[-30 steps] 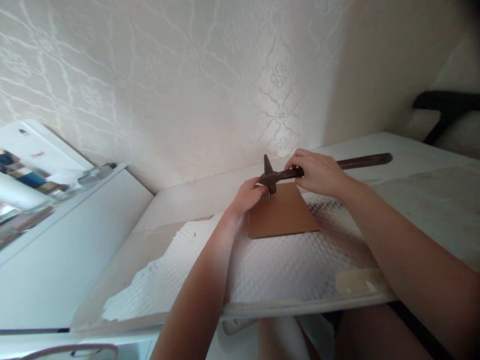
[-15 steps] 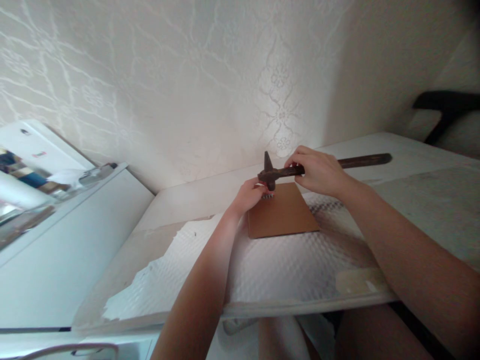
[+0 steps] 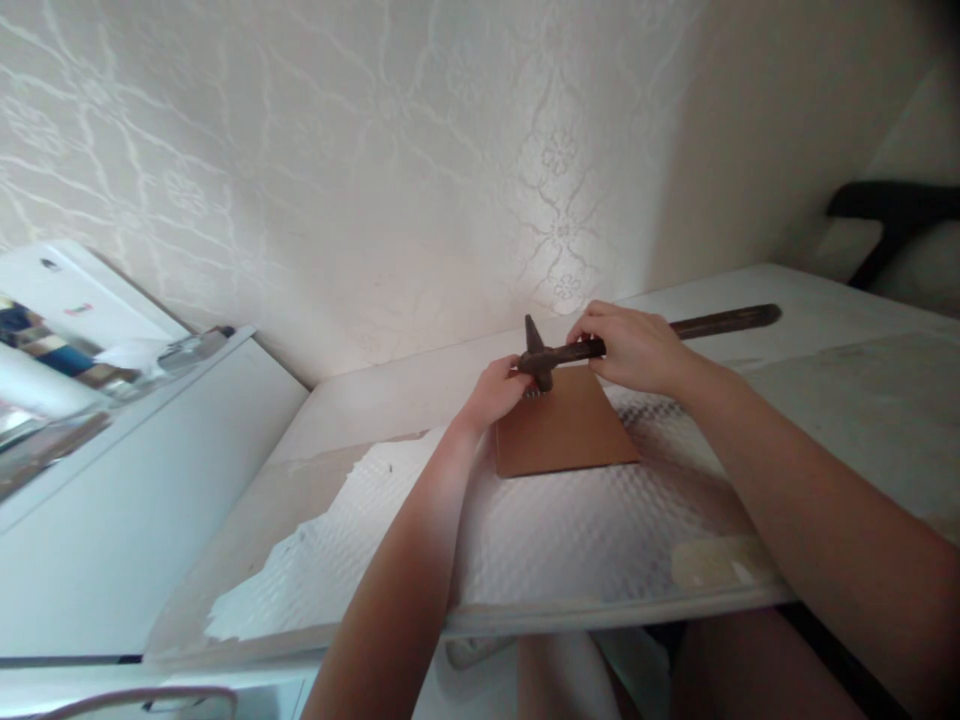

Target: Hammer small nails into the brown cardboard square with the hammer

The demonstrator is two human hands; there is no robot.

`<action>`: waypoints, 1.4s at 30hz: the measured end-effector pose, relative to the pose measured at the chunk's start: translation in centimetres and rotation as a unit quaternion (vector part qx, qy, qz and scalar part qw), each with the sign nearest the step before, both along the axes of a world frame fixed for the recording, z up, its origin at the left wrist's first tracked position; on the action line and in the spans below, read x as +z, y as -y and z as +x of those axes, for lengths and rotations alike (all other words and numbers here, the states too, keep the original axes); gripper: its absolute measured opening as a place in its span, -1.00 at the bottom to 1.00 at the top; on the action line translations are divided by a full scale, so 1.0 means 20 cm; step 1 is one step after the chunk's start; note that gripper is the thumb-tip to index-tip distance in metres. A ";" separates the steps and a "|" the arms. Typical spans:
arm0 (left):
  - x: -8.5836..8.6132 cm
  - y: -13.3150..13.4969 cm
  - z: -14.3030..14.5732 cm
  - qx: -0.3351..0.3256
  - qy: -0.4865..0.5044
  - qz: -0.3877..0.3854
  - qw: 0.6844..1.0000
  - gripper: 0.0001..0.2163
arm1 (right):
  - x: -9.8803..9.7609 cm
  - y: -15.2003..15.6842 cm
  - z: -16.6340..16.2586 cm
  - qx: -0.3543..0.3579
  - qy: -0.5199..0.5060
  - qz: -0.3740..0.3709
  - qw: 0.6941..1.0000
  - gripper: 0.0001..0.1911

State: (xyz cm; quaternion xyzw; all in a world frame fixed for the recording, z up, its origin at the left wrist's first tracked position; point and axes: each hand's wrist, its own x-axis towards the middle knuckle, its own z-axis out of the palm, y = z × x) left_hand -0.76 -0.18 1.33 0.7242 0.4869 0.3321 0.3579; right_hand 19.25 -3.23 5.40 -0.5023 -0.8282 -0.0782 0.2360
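My right hand [image 3: 630, 345] is wrapped round the dark handle of a hammer [image 3: 537, 366], fairly near its head. The handle's end sticks out past the hand to the right. The hammer's face is down by the fingertips of my left hand [image 3: 501, 388]. Those fingers are pinched around a small toothed metal piece [image 3: 533, 393] at the far left corner of a flat brown panel [image 3: 566, 432]. Most of that piece is hidden by the fingers and the hammer head. Whether the hammer touches it, I cannot tell.
Under the panel, a white quilted sheet [image 3: 555, 545] with a torn left edge covers part of the table [image 3: 847, 400]. A white cabinet [image 3: 142, 510] with items on top stands at the left. The patterned wall [image 3: 420, 200] rises behind. A black armrest-like part [image 3: 892, 205] is at far right.
The hammer head has come down slightly toward the toothed metal piece, and my right hand has lowered a little with it. My left hand and the panel stay in place.
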 end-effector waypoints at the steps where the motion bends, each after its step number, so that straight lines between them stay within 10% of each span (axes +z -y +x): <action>1: 0.00 0.00 0.00 -0.001 0.000 0.000 1.000 -0.80 | 0.00 0.00 0.00 0.001 -0.001 0.000 1.000 -0.73; 42: 0.00 0.01 0.00 0.000 0.000 -0.005 1.000 -0.84 | 0.01 0.00 0.01 -0.014 0.016 -0.007 1.000 -0.72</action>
